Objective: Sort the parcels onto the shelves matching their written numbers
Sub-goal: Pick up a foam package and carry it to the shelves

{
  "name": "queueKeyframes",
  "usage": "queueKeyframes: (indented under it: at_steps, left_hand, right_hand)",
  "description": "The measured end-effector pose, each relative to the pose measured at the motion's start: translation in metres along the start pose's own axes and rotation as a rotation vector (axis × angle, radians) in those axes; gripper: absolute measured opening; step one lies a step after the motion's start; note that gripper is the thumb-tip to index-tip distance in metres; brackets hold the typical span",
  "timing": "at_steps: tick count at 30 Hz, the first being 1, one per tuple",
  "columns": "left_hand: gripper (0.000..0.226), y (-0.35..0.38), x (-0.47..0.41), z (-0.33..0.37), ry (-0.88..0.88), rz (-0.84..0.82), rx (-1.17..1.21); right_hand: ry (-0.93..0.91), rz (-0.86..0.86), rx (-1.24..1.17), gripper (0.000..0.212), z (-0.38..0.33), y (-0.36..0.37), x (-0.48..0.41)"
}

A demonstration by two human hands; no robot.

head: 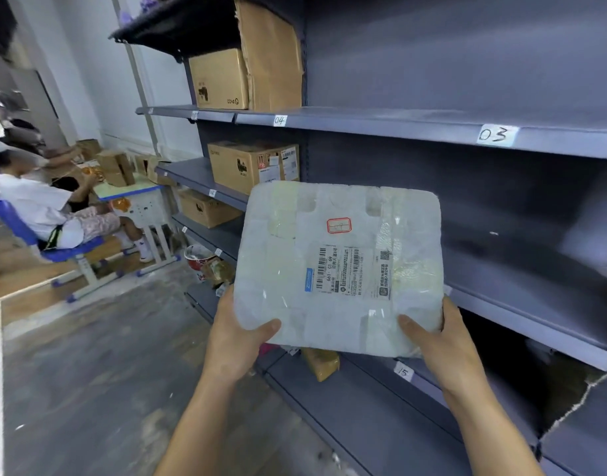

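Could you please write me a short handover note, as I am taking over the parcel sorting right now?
Left grip: holds the white foam parcel at its lower left corner, thumb on top.
Right grip: holds the lower right corner likewise.
The parcel is held up in front of the shelves, on none yet. The writing on its red-bordered sticker is too faint to read here.
Shelf tags 03, 04 and 15 show. Cardboard boxes sit on shelves to the left.
Left to do: read the number and shelve this parcel there.
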State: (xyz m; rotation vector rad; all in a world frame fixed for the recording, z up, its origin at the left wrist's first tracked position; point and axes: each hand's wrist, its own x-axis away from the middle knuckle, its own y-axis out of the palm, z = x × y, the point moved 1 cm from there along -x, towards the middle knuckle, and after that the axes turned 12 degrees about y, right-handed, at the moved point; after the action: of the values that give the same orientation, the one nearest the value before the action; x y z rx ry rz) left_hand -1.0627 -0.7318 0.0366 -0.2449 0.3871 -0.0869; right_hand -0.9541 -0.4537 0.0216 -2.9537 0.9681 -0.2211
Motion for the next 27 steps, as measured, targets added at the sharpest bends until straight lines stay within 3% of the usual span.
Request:
queueKeyframes:
  at_steps: [8,15,19,27]
  left_hand:
    - [0.072,-0.012,-0.077,-0.038,-0.015,0.000,0.006]
    - [0.063,-0.035,-0.169,-0.082,0.051,-0.113,0.107]
    - [0.072,-0.047,-0.225,-0.101,0.066,-0.184,0.077]
    - [0.068,-0.051,-0.303,-0.122,0.106,-0.325,0.121]
  right_hand:
    - [0.008,0.051,0.049,0.042,-0.022,0.054,-0.051]
    - [-0.008,0.156,0.032,0.046,-0.036,0.124,-0.084]
    - [0.000,0.259,0.055,0.042,-0.045,0.159,-0.100]
    - [0.040,0.427,0.107,0.043,-0.065,0.206,-0.118]
